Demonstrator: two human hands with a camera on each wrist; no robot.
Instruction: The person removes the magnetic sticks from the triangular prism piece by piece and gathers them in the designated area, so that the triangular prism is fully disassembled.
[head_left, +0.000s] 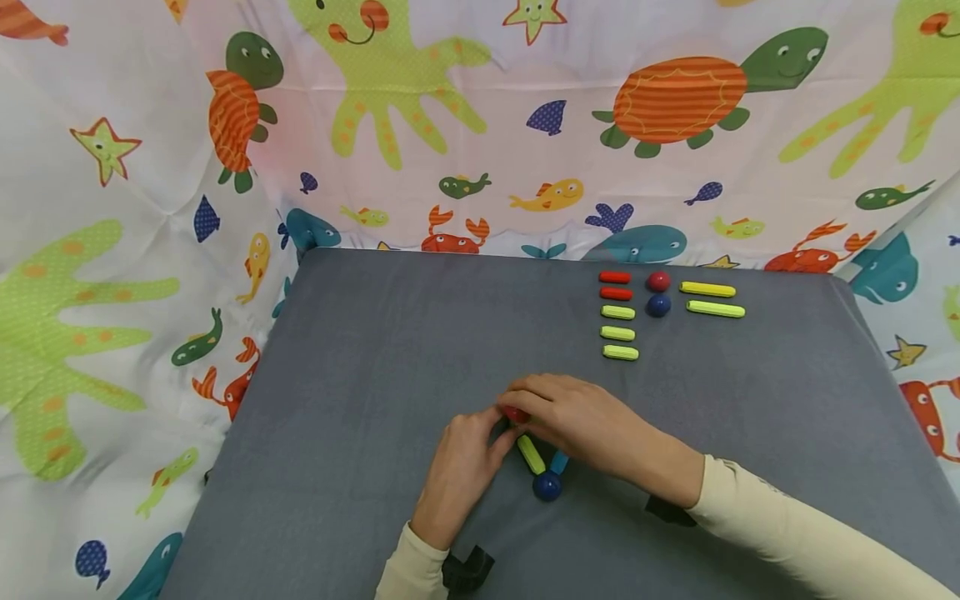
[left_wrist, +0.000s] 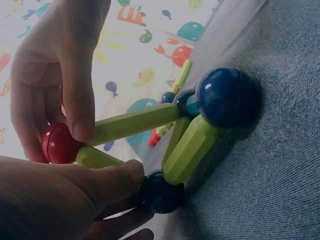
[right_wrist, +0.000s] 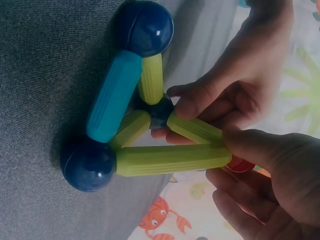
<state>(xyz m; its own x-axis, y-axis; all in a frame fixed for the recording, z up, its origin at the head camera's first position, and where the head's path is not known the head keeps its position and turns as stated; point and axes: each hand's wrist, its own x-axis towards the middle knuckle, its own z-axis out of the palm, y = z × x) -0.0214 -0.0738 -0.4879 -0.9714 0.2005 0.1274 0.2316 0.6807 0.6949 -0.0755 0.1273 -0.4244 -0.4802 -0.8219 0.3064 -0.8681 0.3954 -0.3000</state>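
Note:
A pyramid of building rods and balls stands on the grey cloth. Dark blue balls [right_wrist: 89,164] form its base corners, joined by a teal rod [right_wrist: 115,97] and two lime green rods [left_wrist: 192,150]. Two more lime rods slope up to a red ball [left_wrist: 61,143] at the top. My right hand [head_left: 581,417] grips the red ball, its thumb on the upper end of a sloping rod [right_wrist: 172,160]. With thumb and fingers, my left hand [head_left: 459,471] pinches the other sloping rod [right_wrist: 197,129] close to its blue base ball [left_wrist: 162,192].
Farther back on the grey table [head_left: 375,333] lie short red rods [head_left: 615,293], short lime rods [head_left: 618,333], a loose red ball [head_left: 658,282], a loose blue ball [head_left: 658,306] and two long rods [head_left: 715,309]. A sea-animal curtain [head_left: 300,108] hangs behind and at the sides.

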